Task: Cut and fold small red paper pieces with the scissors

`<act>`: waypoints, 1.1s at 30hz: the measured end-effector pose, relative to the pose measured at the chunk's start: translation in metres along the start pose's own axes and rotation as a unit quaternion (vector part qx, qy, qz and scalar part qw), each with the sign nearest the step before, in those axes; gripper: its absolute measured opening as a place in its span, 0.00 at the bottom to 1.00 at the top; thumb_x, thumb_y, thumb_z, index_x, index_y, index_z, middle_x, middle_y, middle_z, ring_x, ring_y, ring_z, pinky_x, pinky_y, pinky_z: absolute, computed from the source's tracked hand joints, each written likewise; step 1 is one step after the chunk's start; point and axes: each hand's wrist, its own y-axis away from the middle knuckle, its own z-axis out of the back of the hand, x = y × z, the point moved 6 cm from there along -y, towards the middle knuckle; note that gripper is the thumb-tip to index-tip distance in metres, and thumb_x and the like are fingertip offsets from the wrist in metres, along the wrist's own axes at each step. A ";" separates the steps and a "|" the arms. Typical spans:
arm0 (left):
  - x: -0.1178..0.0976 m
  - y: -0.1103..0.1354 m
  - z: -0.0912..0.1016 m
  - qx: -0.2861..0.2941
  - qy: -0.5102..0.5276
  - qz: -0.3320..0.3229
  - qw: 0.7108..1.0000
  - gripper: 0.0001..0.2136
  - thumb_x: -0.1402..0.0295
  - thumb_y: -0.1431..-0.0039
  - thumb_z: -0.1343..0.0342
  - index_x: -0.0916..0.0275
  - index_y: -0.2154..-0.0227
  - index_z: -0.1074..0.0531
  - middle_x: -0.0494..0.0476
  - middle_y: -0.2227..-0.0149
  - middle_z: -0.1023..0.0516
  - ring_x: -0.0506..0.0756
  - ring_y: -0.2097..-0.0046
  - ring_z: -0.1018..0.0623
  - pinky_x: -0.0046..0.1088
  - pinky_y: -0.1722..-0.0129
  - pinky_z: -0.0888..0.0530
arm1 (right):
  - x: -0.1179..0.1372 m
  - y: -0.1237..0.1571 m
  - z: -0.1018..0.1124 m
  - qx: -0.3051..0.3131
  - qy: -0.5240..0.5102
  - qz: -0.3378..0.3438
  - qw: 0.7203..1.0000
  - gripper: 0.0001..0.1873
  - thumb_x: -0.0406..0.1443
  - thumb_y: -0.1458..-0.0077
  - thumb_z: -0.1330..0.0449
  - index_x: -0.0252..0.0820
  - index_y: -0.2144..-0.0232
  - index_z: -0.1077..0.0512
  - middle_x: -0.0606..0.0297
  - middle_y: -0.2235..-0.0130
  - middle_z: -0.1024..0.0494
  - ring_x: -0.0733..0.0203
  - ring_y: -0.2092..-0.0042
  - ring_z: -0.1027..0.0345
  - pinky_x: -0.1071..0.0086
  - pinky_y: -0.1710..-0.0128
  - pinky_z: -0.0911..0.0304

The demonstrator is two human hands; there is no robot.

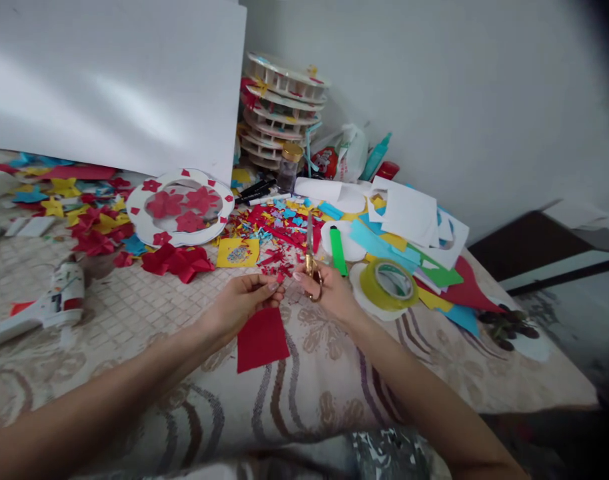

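Between its thumb and fingers, my left hand (pixel 249 298) pinches a small piece of red paper (pixel 281 277). My right hand (pixel 327 290) is closed around the gold handles of a pair of scissors (pixel 310 243), whose blades point up and away from me. A larger red paper square (pixel 262 340) lies on the patterned cloth just below my left hand. Beyond both hands spreads a heap of tiny red, blue and yellow paper scraps (pixel 284 223). A yellow paper square (pixel 238 253) with small speckles on it rests left of the scraps.
A white ring with red flowers (pixel 134 207) and loose paper flowers (pixel 177 261) lie on the left, near a glue gun (pixel 67 293). Yellow tape (pixel 388 285), a green cutter (pixel 338 251) and paper sheets (pixel 409 213) are right. Behind stand a jar (pixel 288 170) and stacked white discs (pixel 284 110).
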 end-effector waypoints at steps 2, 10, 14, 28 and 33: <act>0.004 0.000 0.000 -0.003 -0.003 -0.001 1.000 0.12 0.66 0.58 0.34 0.67 0.73 0.28 0.52 0.75 0.24 0.48 0.72 0.26 0.24 0.68 0.29 | -0.004 0.000 -0.013 0.009 -0.025 -0.004 1.000 0.15 0.45 0.52 0.39 0.41 0.68 0.32 0.72 0.77 0.36 0.69 0.76 0.44 0.73 0.77 0.47; 0.013 0.003 -0.002 -0.004 -0.017 0.012 1.000 0.13 0.64 0.58 0.34 0.69 0.73 0.27 0.54 0.75 0.24 0.48 0.72 0.26 0.24 0.69 0.29 | -0.011 0.008 -0.023 -0.033 -0.013 0.015 0.999 0.13 0.44 0.50 0.40 0.41 0.72 0.34 0.70 0.77 0.31 0.68 0.77 0.40 0.73 0.77 0.44; 0.014 0.002 -0.002 0.004 -0.048 0.002 0.999 0.12 0.63 0.57 0.35 0.67 0.74 0.28 0.53 0.76 0.24 0.48 0.73 0.27 0.25 0.70 0.29 | -0.011 0.008 -0.022 -0.022 -0.019 0.002 1.000 0.13 0.45 0.48 0.42 0.42 0.72 0.33 0.70 0.78 0.31 0.68 0.78 0.41 0.73 0.79 0.46; 0.008 0.006 0.000 0.021 -0.151 -0.061 0.986 0.11 0.62 0.49 0.41 0.66 0.74 0.31 0.52 0.75 0.26 0.48 0.73 0.28 0.24 0.70 0.31 | -0.015 0.014 -0.025 0.015 -0.048 -0.020 0.999 0.13 0.45 0.50 0.40 0.40 0.73 0.33 0.73 0.80 0.36 0.71 0.81 0.47 0.76 0.83 0.51; 0.005 0.008 -0.002 0.043 -0.173 -0.046 0.983 0.11 0.62 0.49 0.42 0.65 0.72 0.31 0.52 0.75 0.26 0.49 0.72 0.27 0.25 0.70 0.31 | -0.018 0.016 -0.024 0.013 -0.059 -0.019 0.998 0.13 0.44 0.48 0.41 0.41 0.74 0.34 0.74 0.82 0.38 0.71 0.81 0.47 0.76 0.83 0.53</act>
